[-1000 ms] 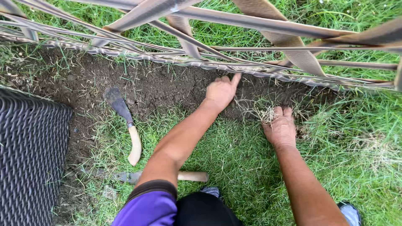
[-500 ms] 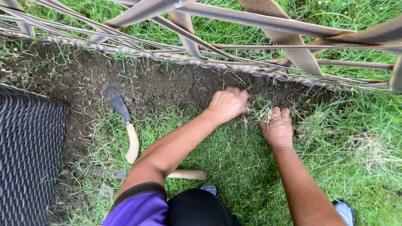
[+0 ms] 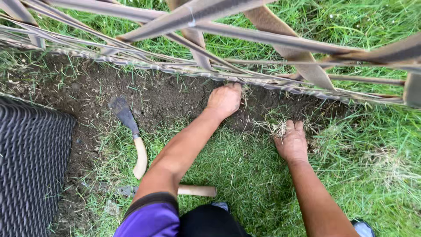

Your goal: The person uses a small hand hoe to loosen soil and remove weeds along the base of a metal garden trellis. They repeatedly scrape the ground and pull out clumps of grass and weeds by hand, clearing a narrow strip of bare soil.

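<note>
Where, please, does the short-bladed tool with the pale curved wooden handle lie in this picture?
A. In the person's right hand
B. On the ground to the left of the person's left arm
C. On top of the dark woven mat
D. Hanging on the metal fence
B: the bladed tool lies flat on soil and grass, untouched, left of the left hand, which is closed at the fence's foot, while the right hand presses on grass.
</note>
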